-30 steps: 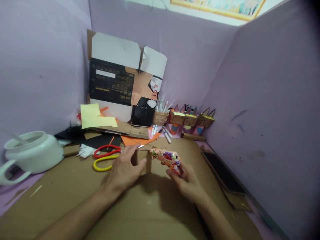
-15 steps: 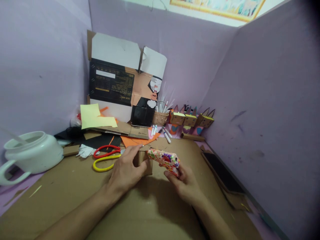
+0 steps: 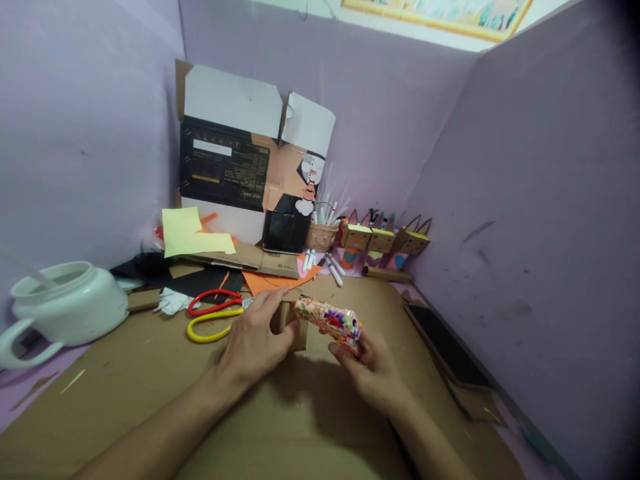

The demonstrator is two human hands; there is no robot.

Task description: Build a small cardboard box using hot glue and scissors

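Note:
In my right hand (image 3: 373, 373) is a hot glue gun (image 3: 330, 320) with a bright floral pattern. Its tip points left, and the fingers wrap round its handle. My left hand (image 3: 257, 337) grips a small brown cardboard box (image 3: 300, 333) standing on the cardboard sheet (image 3: 240, 433). The thumb is on the box's near side; the other fingers reach over its far left side and are partly hidden. The glue gun's tip is close above the box's top right edge; whether they touch I cannot tell.
Scissors (image 3: 213, 337) with red and yellow handles lie left of my left hand. A white pot (image 3: 70, 307) stands far left. Behind are an unfolded carton (image 3: 225, 160), a basket (image 3: 323, 237) of markers and several cardboard animal figures (image 3: 383, 240). A dark phone-like slab (image 3: 447, 347) lies right.
Both hands keep nearly the same pose, with the glue gun still at the box's top edge. The whole view has shifted very slightly.

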